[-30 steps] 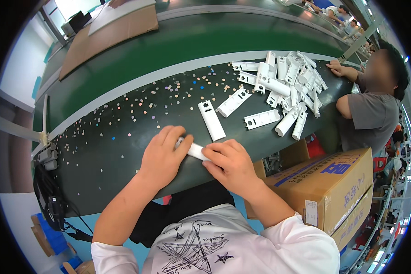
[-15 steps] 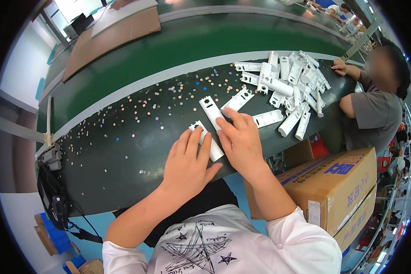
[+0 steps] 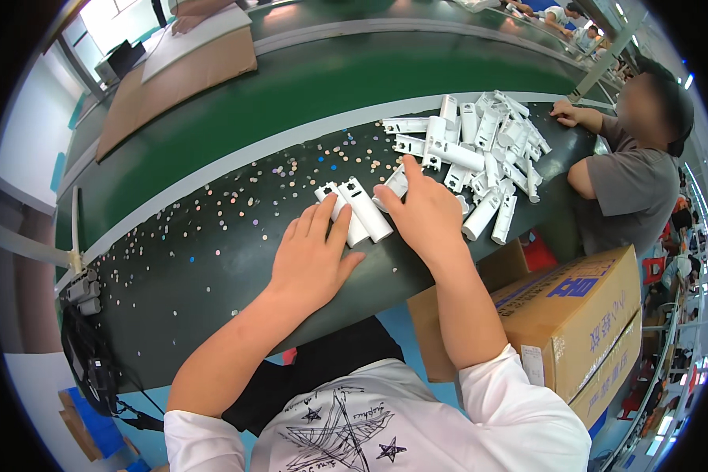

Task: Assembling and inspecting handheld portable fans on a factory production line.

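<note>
Two long white plastic shells, a left one (image 3: 357, 231) and a right one (image 3: 368, 211), lie side by side on the dark table, with small cutouts at their far ends. My left hand (image 3: 310, 250) rests with outstretched fingers on the left shell, its thumb held apart. Farther right, my right hand (image 3: 426, 211) reaches over a third white shell (image 3: 395, 186), its index finger stretched forward and its thumb at the near side. Part of that shell is hidden under the hand. A heap of similar white shells (image 3: 480, 149) lies beyond my right hand.
Small round dots (image 3: 244, 197) are scattered over the table (image 3: 189, 315). A person (image 3: 629, 165) sits at the right end, one hand near the heap. Cardboard boxes (image 3: 566, 315) stand right of me. A black bag with cables (image 3: 94, 354) hangs at the left.
The two shells have come together side by side and lie farther from me. My right hand has moved off them to the third shell. The whole view has shifted slightly.
</note>
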The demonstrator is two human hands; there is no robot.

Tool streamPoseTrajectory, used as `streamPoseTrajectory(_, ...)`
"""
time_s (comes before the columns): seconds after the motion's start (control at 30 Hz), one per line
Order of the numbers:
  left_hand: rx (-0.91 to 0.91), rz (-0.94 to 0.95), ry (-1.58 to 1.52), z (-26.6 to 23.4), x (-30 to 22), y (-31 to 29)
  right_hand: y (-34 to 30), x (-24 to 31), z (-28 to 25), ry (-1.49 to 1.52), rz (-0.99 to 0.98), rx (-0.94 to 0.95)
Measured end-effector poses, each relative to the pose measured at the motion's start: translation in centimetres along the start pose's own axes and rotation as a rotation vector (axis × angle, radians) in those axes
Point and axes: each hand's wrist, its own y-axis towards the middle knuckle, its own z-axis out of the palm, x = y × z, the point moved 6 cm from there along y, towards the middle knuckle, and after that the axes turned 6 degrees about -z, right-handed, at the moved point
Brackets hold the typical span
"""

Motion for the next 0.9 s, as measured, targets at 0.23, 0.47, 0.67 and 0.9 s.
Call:
streamPoseTrajectory(0.23,0.023,0.044,-0.126,0.1,0.6,-1.0,1.2,0.4,1.2,0.203,-0.041,-0.022)
streamPoseTrajectory(0.47,-0.003,0.024,-0.143,0.1,0.8,-1.4,0.6,1.3,1.7,0.454,-0.061,-0.050)
streamPoseTrajectory(0.67,-0.023,-0.017,-0.174,-0.1,0.6,-1.7,-0.4,2.4,-1.4,-0.234,-0.322,-0.334)
streamPoseTrajectory(0.9,0.079,0.113,-0.199,0.6,0.1,-1.8,-2.5,0.9,1.5,0.615,0.030,-0.084)
